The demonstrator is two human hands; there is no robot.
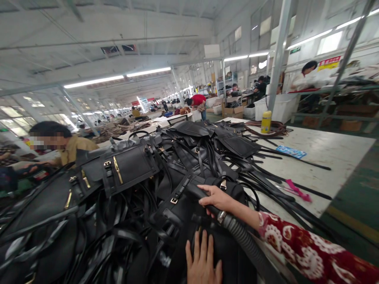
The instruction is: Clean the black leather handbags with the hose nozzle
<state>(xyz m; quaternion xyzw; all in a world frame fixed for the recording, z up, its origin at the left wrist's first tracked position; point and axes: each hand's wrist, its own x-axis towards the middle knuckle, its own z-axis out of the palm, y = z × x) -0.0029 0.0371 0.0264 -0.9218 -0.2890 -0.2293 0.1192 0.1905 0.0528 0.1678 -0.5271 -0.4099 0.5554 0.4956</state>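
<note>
My right hand [217,199] is wrapped round the black nozzle of a ribbed hose [245,232], with a metal clamp just behind the fingers. The nozzle points up and left over a black bag [177,211] with a gold buckle. Below it, my left hand [203,258] lies flat with spread fingers on the same dark leather. Black bags [132,167] with gold zips and buckles are heaped to the left and beyond, their long straps tangled together.
On the pale table [340,148] are a yellow canister [266,122], coiled brown straps, a blue-white card [290,152], a pink ribbon [299,191] and trailing black straps. A person in tan sits at the left. Metal posts and other workers stand beyond.
</note>
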